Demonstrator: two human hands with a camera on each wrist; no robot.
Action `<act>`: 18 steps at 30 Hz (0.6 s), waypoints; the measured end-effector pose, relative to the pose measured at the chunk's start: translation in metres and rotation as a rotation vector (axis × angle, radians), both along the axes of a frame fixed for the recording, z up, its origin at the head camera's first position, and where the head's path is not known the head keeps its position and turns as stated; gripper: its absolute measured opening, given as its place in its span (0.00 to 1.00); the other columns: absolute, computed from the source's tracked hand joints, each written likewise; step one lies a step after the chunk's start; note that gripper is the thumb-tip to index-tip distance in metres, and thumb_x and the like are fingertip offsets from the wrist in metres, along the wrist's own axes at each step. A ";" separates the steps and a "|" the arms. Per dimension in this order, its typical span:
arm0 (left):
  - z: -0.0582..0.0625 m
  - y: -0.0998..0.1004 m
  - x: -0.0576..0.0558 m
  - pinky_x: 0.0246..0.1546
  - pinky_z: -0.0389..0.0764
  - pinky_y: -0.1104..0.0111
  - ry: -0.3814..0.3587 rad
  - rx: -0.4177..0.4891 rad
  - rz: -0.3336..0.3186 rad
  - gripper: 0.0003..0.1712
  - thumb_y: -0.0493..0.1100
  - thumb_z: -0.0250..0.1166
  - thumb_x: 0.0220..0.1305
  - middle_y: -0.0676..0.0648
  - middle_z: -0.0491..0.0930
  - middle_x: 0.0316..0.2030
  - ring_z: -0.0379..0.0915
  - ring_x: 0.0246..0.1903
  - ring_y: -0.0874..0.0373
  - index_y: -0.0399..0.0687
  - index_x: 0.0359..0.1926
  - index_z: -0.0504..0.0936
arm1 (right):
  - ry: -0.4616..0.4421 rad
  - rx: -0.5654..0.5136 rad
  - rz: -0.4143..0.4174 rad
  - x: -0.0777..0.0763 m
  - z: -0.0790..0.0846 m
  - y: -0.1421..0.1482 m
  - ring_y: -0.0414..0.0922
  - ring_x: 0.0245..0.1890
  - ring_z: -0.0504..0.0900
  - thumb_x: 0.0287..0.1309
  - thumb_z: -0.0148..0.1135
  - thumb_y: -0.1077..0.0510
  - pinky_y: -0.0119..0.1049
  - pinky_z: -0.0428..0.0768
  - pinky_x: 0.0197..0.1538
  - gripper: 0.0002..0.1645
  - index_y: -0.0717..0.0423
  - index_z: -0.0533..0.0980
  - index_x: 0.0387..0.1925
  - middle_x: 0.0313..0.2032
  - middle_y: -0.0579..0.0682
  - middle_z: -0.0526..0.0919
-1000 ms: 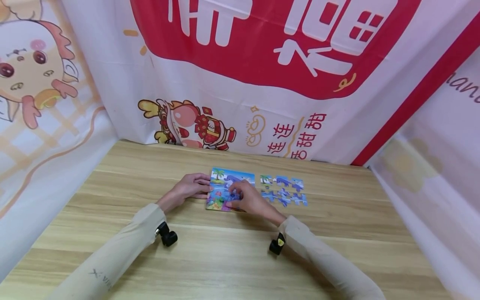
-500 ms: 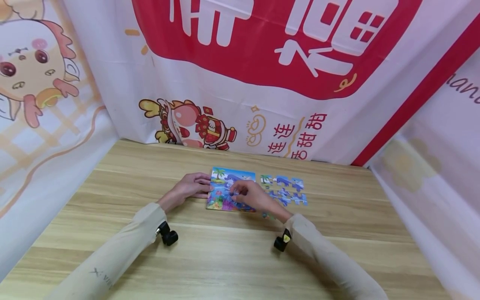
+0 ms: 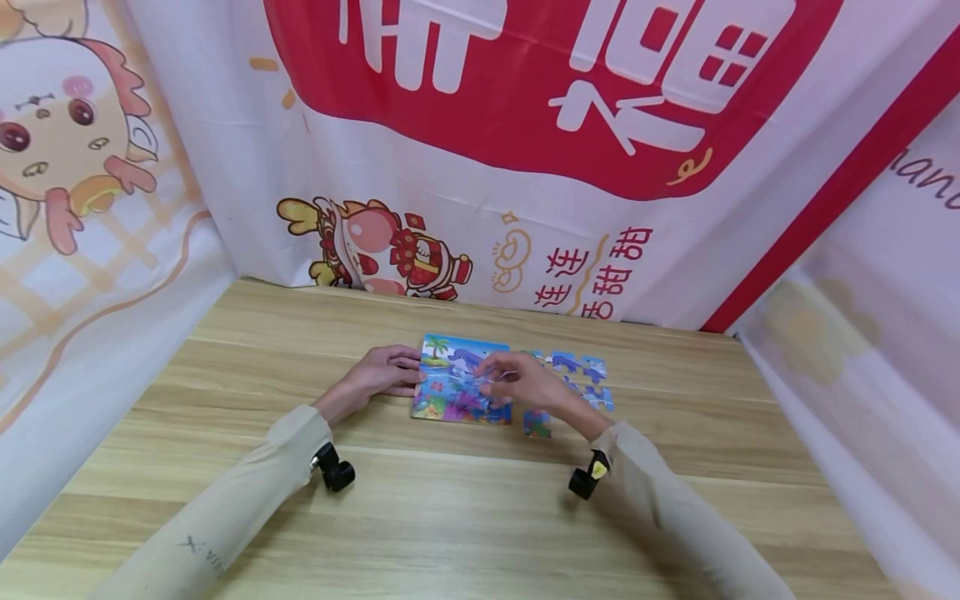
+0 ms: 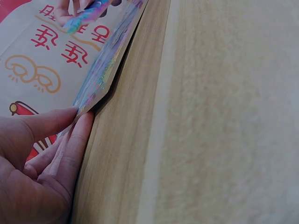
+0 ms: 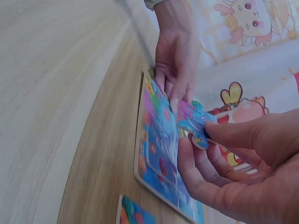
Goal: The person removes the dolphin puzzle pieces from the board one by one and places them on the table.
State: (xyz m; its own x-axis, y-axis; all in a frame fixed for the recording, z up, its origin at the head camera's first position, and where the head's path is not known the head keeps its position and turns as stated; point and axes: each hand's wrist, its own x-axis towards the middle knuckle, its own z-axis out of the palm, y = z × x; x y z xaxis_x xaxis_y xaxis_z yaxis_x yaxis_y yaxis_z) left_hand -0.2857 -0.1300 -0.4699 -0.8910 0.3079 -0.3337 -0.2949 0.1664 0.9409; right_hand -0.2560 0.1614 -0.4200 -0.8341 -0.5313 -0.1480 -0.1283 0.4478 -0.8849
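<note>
A puzzle board (image 3: 442, 407) with a dolphin, palm and coral picture lies flat on the wooden table. Its left edge is pinched by my left hand (image 3: 377, 372), thumb on top and fingertips against the side in the left wrist view. Above the right half of the board, my right hand (image 3: 531, 385) holds a puzzle piece (image 5: 190, 113) between thumb and fingertips. That piece is purple and blue with a rounded tab, raised off the board. Part of the board's right side is hidden behind this hand in the head view.
Several loose puzzle pieces (image 3: 595, 368) lie in rows right of the board, some covered by my right hand and wrist. Another loose piece (image 3: 537, 423) sits near the board's lower right corner. A printed cloth (image 3: 480, 200) hangs behind the table.
My right hand has moved right across the board, holding the puzzle piece, uncovering the coral part and the loose piece at lower right. My left hand stays at the board's left edge.
</note>
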 end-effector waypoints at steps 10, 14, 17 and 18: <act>-0.001 0.001 -0.003 0.47 0.91 0.66 -0.008 -0.022 0.009 0.31 0.34 0.67 0.72 0.34 0.77 0.65 0.86 0.42 0.59 0.36 0.72 0.70 | 0.024 0.024 0.022 0.004 -0.002 0.049 0.57 0.36 0.86 0.73 0.62 0.66 0.50 0.90 0.42 0.14 0.65 0.79 0.56 0.42 0.63 0.83; -0.002 0.001 -0.004 0.48 0.91 0.66 -0.009 -0.023 0.005 0.31 0.35 0.68 0.72 0.34 0.76 0.65 0.86 0.43 0.58 0.36 0.72 0.70 | 0.018 0.043 -0.002 0.007 -0.004 0.067 0.49 0.33 0.84 0.72 0.63 0.66 0.42 0.89 0.38 0.14 0.66 0.79 0.56 0.41 0.61 0.82; -0.002 0.000 -0.004 0.48 0.91 0.66 -0.008 -0.036 0.004 0.31 0.36 0.68 0.72 0.34 0.76 0.66 0.86 0.44 0.57 0.37 0.72 0.70 | 0.029 0.055 -0.021 0.009 -0.005 0.079 0.46 0.33 0.82 0.71 0.64 0.65 0.36 0.88 0.35 0.14 0.65 0.80 0.55 0.42 0.60 0.81; -0.001 0.000 -0.003 0.48 0.91 0.66 -0.008 -0.039 0.004 0.31 0.36 0.68 0.72 0.34 0.76 0.66 0.86 0.44 0.57 0.37 0.72 0.70 | 0.030 0.052 -0.020 0.010 -0.005 0.084 0.47 0.33 0.81 0.71 0.64 0.65 0.35 0.87 0.35 0.14 0.66 0.80 0.55 0.43 0.61 0.81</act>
State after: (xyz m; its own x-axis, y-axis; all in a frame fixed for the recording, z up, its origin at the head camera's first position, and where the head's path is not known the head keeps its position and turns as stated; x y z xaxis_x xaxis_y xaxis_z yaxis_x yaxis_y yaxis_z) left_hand -0.2889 -0.1297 -0.4714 -0.8894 0.2910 -0.3524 -0.3029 0.2020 0.9314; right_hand -0.2455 0.2450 -0.4251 -0.8487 -0.5071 -0.1499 -0.1450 0.4959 -0.8562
